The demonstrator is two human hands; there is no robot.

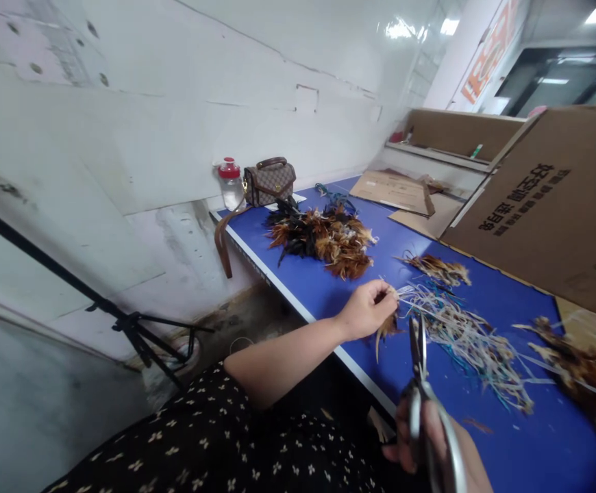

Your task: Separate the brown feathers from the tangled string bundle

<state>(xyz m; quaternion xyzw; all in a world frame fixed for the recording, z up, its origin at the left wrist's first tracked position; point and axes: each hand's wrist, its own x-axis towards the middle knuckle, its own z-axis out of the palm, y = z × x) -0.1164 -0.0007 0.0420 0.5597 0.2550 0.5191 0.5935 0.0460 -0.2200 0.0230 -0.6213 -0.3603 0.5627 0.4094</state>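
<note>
My left hand point(364, 311) is closed in a pinch on a small brown feather point(386, 327), held just above the blue table point(323, 287). My right hand point(434, 445) grips a pair of metal scissors point(418, 356) by the handles; the blades point up towards the feather and are nearly closed. Just beyond the feather lies a heap of trimmed quills and stems point(470, 339). A big pile of brown and black feathers point(329, 236) sits further back on the table.
A checked handbag point(270, 181) and a red-capped bottle point(230, 183) stand at the table's far corner. Flat cardboard point(395, 190) and a large cardboard box point(549, 205) line the right side. More feathers point(580, 363) lie at right. A black tripod point(133, 329) stands on the floor at left.
</note>
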